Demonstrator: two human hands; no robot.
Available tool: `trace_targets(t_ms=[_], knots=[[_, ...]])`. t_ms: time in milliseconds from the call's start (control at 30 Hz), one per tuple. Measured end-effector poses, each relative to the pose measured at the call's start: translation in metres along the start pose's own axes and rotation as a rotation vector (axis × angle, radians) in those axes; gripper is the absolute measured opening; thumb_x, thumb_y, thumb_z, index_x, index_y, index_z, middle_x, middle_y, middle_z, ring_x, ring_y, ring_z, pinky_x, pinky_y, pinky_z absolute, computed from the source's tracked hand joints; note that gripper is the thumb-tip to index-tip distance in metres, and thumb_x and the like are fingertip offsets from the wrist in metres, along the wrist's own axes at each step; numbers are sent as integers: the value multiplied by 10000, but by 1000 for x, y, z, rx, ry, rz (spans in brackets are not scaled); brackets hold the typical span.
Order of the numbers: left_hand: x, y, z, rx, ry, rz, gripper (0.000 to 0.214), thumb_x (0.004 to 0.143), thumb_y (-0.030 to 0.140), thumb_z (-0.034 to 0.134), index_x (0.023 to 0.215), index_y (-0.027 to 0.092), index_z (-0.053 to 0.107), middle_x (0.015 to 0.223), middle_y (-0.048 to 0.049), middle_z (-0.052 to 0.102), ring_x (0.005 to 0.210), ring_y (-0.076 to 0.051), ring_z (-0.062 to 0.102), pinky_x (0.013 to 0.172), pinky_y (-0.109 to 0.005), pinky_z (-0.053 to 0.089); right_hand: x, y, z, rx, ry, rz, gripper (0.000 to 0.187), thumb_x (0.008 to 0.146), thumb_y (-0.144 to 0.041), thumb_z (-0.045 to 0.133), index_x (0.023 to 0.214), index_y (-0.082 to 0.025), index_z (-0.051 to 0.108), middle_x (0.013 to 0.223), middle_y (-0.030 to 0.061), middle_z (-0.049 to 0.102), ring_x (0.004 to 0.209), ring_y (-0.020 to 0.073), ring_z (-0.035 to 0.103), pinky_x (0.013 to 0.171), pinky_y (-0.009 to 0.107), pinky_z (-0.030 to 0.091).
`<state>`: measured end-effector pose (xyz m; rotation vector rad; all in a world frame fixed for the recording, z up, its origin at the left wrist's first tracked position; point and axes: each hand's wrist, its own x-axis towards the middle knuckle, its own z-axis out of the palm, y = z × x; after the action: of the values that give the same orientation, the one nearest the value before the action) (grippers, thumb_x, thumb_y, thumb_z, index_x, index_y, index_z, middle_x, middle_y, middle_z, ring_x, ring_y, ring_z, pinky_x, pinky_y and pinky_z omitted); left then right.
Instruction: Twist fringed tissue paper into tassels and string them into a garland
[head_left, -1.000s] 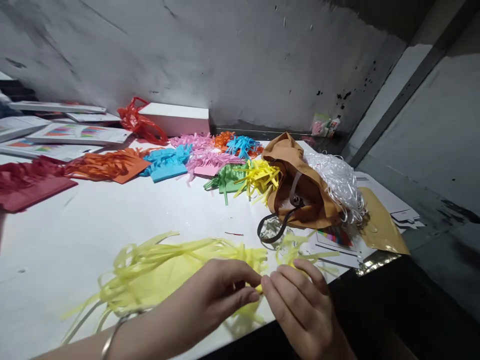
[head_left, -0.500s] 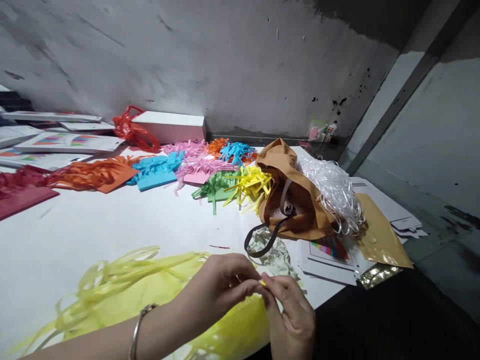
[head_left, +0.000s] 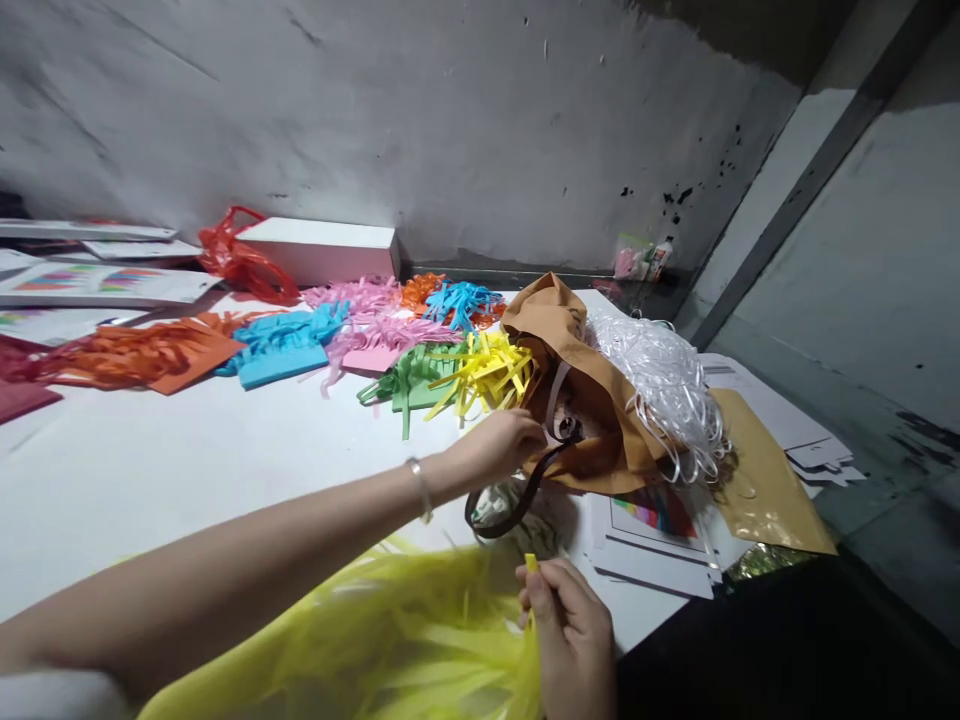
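My right hand [head_left: 574, 635] is closed on the end of a pale yellow sheet of paper cut into strips [head_left: 390, 650], near the table's front edge. My left hand [head_left: 502, 445] is stretched forward to the mouth of a brown cloth bag [head_left: 592, 395]. Its fingers are curled against the bag's opening beside the dark strap [head_left: 517, 500]; what they touch is hidden. A metal bangle sits on my left wrist.
Fringed paper sheets lie across the white table [head_left: 187, 450]: orange [head_left: 142, 355], blue [head_left: 281, 345], pink [head_left: 375, 335], green [head_left: 409, 375], yellow [head_left: 487, 370]. A heap of white strips [head_left: 664, 385] and a gold pouch [head_left: 765, 480] sit right of the bag. A white box [head_left: 322, 250] stands by the wall.
My left hand has let go of the yellow strips and reached forward to the brown bag. My right hand stays on the yellow paper, which has slid toward me.
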<state>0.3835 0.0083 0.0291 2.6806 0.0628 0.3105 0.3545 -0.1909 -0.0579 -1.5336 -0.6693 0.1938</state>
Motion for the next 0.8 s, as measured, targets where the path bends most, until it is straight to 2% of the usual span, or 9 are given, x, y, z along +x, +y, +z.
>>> trace_targets(t_ms=[33,100,233,333,467,567,667,733,800], knots=[[17,-9,7,26,-11,0,181,875,65,569,876,129,738,961,-93,729,888,-183,668,785,-251,494,0,3,2,-10,-15,-15,308,980,-364,517,760,-198,654,699,6,565,628,127,555,578,211,438],[42,-22,23,60,-49,-11,151,846,55,600,810,115,735,934,-115,724,896,-206,679,791,-270,507,0,8,5,-17,-46,-51,310,987,-344,501,751,-202,644,698,5,564,631,125,551,594,213,432],[58,-36,46,89,-108,-36,121,907,194,633,853,103,690,861,-70,702,808,-175,673,774,-327,546,-2,14,5,3,-55,-85,291,991,-313,484,778,-207,650,706,9,580,627,129,561,572,216,429],[56,-42,45,53,-95,-49,157,899,234,646,833,98,689,871,-88,698,819,-184,667,788,-332,536,-4,14,4,1,-52,-111,271,988,-300,487,803,-207,662,732,19,612,651,137,585,593,219,454],[48,-42,27,-83,-11,-72,87,838,183,659,808,117,707,942,-129,694,895,-225,656,811,-300,497,-2,10,2,-42,-68,-164,260,985,-259,495,786,-205,654,723,10,618,644,123,601,597,197,471],[27,-32,11,-247,63,-133,117,890,191,583,885,129,682,912,-96,682,861,-198,639,766,-281,494,2,8,-2,-103,-69,-235,237,977,-220,507,807,-205,672,713,3,634,637,116,625,591,180,494],[-15,-13,-1,-435,70,-215,256,961,332,494,903,126,635,766,-49,645,659,-146,601,604,-244,483,3,6,-8,-158,-26,-310,183,962,-184,536,929,-203,715,761,9,679,627,108,651,577,167,518],[-53,3,-7,-710,27,-299,342,937,456,537,881,128,614,722,-26,620,580,-117,563,538,-224,463,0,1,-11,-199,5,-366,176,943,-159,567,1016,-201,721,829,22,709,680,113,681,625,168,540],[-91,21,-10,-1150,-15,-438,378,822,493,705,833,126,612,711,-15,608,573,-99,542,510,-200,438,-6,-9,-11,-221,21,-425,187,924,-135,594,1050,-203,715,887,32,723,762,124,700,699,177,552]])
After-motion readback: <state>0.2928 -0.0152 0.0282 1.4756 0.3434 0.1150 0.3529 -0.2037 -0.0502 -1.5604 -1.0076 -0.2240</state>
